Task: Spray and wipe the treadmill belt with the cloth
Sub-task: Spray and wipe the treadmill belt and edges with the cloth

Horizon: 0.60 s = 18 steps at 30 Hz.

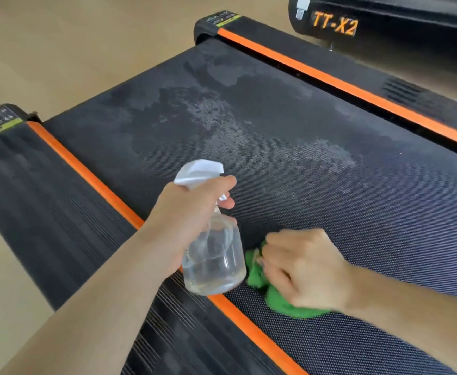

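Treadmill belt (330, 125) is being misted; wet patches are lying ahead of the green cloth (278, 299), being pressed down by the right hand (306, 269), fingers curled. The spray bottle (214, 255) is being gripped by the left hand (192, 212).

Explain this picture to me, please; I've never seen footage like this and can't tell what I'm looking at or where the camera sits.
The camera is worn on a person's head, looking down at their own hands. The dark textured surface is a treadmill belt, framed by orange strips along each side rail. Pale wet patches of sprayed liquid sit on the belt. The left hand holds a clear spray bottle with a white trigger head, a finger on the trigger. The right hand presses a green cloth onto the belt, beside the bottle.
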Tool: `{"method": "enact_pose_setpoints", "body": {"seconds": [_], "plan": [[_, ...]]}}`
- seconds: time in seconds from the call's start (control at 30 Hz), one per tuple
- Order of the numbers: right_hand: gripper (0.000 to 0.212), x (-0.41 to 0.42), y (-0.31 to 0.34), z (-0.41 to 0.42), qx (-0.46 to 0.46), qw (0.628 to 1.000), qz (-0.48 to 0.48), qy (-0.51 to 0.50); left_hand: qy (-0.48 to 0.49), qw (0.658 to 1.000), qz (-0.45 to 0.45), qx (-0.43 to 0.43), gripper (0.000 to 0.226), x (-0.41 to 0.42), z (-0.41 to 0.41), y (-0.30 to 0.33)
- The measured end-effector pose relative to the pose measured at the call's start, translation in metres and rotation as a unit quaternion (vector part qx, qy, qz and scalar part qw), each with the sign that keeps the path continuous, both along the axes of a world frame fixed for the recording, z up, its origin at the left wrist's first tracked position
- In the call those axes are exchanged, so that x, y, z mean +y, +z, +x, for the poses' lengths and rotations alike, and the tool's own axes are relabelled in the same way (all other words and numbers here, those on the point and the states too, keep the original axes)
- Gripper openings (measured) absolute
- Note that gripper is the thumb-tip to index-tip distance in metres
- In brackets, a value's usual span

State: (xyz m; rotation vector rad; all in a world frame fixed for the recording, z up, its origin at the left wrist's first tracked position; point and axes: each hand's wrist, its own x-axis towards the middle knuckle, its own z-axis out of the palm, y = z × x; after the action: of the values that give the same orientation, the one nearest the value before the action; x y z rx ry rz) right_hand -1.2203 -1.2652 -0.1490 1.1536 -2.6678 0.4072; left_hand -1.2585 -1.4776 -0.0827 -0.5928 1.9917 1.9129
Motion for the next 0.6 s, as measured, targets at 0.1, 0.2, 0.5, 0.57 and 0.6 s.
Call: {"method": "enact_pose_setpoints", "body": {"seconds": [0.1,0.2,0.5,0.57,0.6], "plan": [[0.025,-0.032,-0.003,-0.098,0.008,0.993,0.001,-0.122,0.018,1.0,0.009,-0.011,0.018,-0.005,-0.009,-0.011],[0.03,-0.066,-0.001,-0.193,0.002,0.964,0.013,-0.267,0.021,0.999,0.006,-0.033,0.024,-0.016,-0.014,-0.019],[0.031,-0.016,0.005,-0.016,-0.046,0.981,-0.001,-0.19,0.019,0.999,0.013,0.032,0.021,-0.004,0.017,0.007],[0.033,0.011,0.006,0.035,-0.039,0.991,-0.028,-0.122,0.006,0.999,0.02,0.034,0.023,0.007,0.019,0.013],[0.033,0.021,0.003,0.043,-0.029,0.995,-0.03,-0.095,-0.001,0.999,0.024,0.034,0.025,0.013,0.019,0.014]]}}
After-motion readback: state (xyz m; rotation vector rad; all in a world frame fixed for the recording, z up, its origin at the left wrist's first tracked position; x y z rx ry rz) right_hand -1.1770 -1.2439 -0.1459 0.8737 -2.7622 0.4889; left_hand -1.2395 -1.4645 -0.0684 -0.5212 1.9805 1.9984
